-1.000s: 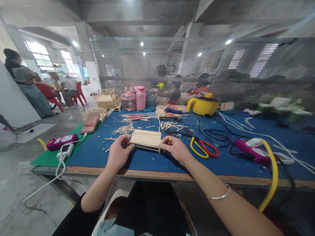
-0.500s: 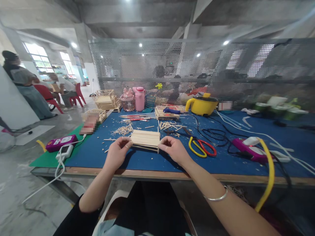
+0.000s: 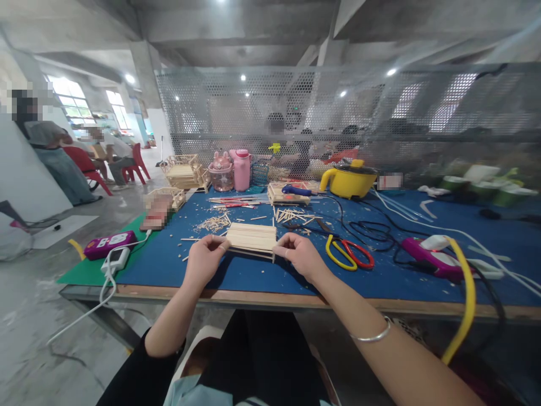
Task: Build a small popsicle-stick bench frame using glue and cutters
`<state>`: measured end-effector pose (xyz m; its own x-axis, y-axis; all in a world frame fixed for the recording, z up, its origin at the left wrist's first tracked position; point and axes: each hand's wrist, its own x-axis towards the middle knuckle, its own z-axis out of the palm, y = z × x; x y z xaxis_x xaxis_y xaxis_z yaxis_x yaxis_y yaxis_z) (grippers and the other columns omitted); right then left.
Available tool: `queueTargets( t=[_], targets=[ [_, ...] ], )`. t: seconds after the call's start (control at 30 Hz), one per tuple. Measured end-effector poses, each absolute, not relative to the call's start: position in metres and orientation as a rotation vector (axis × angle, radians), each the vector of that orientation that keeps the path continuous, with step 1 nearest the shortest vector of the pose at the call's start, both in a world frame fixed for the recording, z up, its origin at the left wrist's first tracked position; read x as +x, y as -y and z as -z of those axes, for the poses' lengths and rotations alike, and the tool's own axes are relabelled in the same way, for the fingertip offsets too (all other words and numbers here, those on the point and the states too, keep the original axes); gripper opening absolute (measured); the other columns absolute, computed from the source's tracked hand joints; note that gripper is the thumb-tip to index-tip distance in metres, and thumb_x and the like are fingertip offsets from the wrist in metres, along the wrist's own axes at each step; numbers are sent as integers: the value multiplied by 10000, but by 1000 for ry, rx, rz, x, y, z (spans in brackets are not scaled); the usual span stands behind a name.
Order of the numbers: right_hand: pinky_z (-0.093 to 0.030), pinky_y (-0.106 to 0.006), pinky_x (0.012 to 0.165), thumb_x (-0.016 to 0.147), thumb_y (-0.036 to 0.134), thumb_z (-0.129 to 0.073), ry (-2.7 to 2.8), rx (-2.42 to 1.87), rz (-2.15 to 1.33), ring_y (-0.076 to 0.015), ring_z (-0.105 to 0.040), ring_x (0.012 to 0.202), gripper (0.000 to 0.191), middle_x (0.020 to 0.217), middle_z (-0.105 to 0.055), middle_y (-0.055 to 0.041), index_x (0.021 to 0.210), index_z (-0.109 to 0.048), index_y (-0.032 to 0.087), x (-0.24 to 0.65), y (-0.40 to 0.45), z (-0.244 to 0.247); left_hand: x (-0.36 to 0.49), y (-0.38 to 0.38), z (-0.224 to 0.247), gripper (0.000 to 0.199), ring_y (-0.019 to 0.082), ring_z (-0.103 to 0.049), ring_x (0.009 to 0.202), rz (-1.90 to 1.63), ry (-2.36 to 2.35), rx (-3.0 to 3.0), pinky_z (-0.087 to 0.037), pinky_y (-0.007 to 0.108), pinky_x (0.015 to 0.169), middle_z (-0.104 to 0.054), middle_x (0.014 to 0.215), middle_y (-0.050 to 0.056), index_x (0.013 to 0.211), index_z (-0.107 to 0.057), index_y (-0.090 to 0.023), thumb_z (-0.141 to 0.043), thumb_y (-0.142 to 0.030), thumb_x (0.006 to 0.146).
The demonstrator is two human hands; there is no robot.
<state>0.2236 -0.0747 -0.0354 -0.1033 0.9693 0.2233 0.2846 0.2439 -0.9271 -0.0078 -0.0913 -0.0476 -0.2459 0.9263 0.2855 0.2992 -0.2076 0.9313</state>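
A small slatted piece made of pale wooden sticks (image 3: 252, 238) is held between my two hands, just above the blue table mat (image 3: 249, 278). My left hand (image 3: 207, 258) pinches its left end with thumb and fingers. At the right end, my right hand (image 3: 301, 256) grips the near corner the same way. Behind the piece lie short loose sticks (image 3: 291, 215) and a heap of small stick bits (image 3: 214, 222). Another stick frame (image 3: 289, 194) stands farther back, with a blue glue gun (image 3: 296, 190) resting on it.
Scissors with red and yellow handles (image 3: 349, 254) lie right of my right hand. Farther right are a purple power strip (image 3: 431, 258) and cables. At the back stand a yellow pot (image 3: 351, 181), a pink bottle (image 3: 242, 170) and stick models (image 3: 184, 170). People are beyond, at left.
The whole view has shifted slightly, moving things a little to the right in the picture. Both hands keep the same hold on the stick piece.
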Motion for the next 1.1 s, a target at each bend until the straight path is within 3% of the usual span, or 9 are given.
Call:
queueTargets(
  t=[0.2,0.4,0.53,0.67,0.77,0.93,1.1],
  targets=[
    [-354,-237,495,613,299,-673,1572,-1215,-857,-95,-435,490,187,529,-515,48,580,-523,192,221,77,35,-9,92,48,249,178,-621,699,-1462,-1528,1500,-462,291,698,-694,711,28,723,-670,-159,-656,-401,669],
    [-369,-242,515,628,320,-665,1605,-1228,-829,-101,-460,514,183,575,-560,32,599,-545,186,223,81,32,-12,87,59,426,162,-638,743,-1576,-1366,1208,-517,300,704,-670,853,53,945,-624,-163,-527,-541,772],
    [-369,-240,509,633,320,-662,1612,-1237,-822,-103,-463,514,178,573,-564,29,605,-545,188,222,82,32,-14,87,64,374,153,-629,772,-1695,-1418,1149,-534,308,702,-636,875,47,1034,-591,-173,-499,-459,812],
    [-387,-246,536,639,306,-659,1612,-1224,-825,-109,-482,535,162,577,-566,28,608,-551,189,222,82,32,-11,95,60,281,172,-612,845,-1602,-1560,1571,-511,308,767,-650,933,59,983,-663,-181,-572,-341,771],
    [-393,-249,551,641,301,-663,1594,-1199,-844,-109,-488,548,159,587,-561,32,625,-557,183,222,81,34,-7,100,55,229,178,-610,847,-1517,-1633,1818,-504,286,714,-633,944,61,921,-703,-195,-574,-319,777],
    [-385,-248,571,650,294,-657,1590,-1169,-874,-107,-476,573,159,608,-537,38,660,-551,176,222,80,36,-5,106,52,205,180,-599,843,-1532,-1734,1920,-483,303,753,-619,936,58,908,-714,-207,-564,-301,804],
    [-391,-252,596,654,302,-652,1587,-1109,-877,-111,-475,605,175,641,-519,38,709,-540,179,223,79,38,3,115,46,191,177,-594,878,-1650,-1528,1849,-475,283,749,-642,935,50,907,-646,-191,-518,-320,845]
  ],
)
